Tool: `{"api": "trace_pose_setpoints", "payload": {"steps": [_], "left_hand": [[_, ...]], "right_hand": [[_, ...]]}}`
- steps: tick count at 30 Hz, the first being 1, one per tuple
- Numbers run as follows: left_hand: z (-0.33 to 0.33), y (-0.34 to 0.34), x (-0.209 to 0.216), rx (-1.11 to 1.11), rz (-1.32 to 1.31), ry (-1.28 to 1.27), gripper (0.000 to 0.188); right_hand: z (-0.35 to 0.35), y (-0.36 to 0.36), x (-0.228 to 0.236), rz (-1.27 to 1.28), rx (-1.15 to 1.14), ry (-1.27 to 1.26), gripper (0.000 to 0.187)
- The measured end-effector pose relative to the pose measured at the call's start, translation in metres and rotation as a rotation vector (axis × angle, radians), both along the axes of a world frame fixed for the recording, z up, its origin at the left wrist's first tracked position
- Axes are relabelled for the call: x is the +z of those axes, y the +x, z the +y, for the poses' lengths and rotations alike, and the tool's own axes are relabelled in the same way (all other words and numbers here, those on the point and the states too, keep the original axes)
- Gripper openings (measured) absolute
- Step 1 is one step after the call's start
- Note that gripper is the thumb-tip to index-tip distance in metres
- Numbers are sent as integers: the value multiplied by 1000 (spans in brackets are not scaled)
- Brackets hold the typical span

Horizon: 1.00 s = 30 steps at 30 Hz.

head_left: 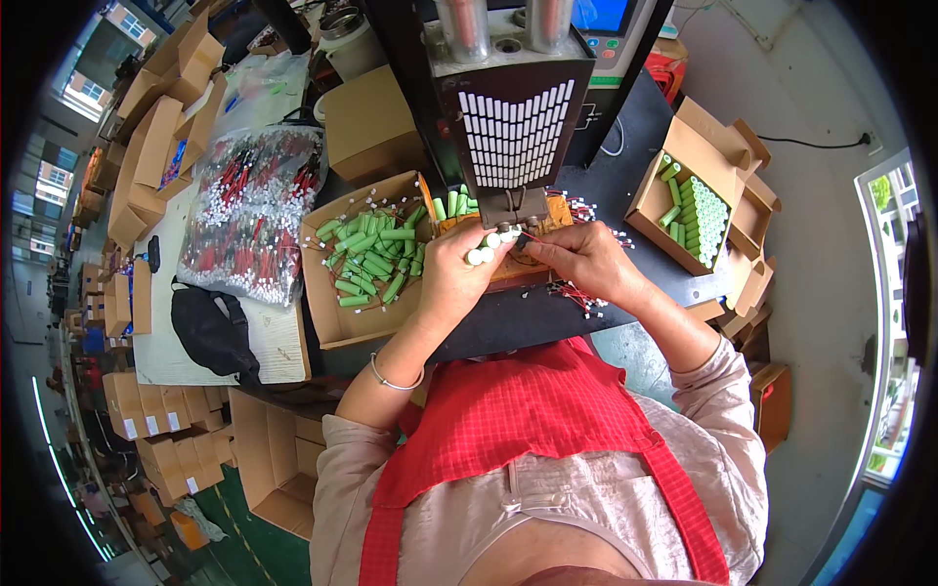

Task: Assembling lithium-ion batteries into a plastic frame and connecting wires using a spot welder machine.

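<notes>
Several green battery cells [481, 256] were held in the left hand [459, 266], which was closed around them, just below the dark vented head of a spot-welding machine [518, 127]. The right hand [591, 259] was placed close beside it; its thumb and forefinger were bent near a thin red wire [531, 236], but whether this was pinched could not be told. On the left, loose green cells [366, 252] were contained in an open cardboard box [342, 330]; on the right, more cells were lined up in a smaller carton [705, 146].
</notes>
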<state>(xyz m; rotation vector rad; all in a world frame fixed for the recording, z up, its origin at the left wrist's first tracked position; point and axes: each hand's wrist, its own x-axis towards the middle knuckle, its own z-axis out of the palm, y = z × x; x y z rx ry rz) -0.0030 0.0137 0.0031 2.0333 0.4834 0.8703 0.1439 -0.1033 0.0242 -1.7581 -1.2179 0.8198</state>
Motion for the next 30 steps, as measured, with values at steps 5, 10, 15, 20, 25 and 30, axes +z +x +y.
{"api": "trace_pose_setpoints", "payload": {"steps": [5,10,15,20,25,30], "left_hand": [[1,4,0,31,-21,28,16],[8,-12,-8,87,61,-152,20],[43,-59,5,375,70,-215,26],[58,-93,-15,450,-11,-312,27],[32,-69,-7,251,-97,-746,32],[8,-48,3,-14,-153,-917,25]], "right_hand": [[3,1,-3,6,17,80,24],[-8,20,6,85,-31,83,30],[-50,68,2,-261,-156,10,12],[-75,67,-40,-559,-67,-93,14],[-61,64,-59,-557,-59,-105,14],[-69,75,-27,-560,-171,-126,10]]}}
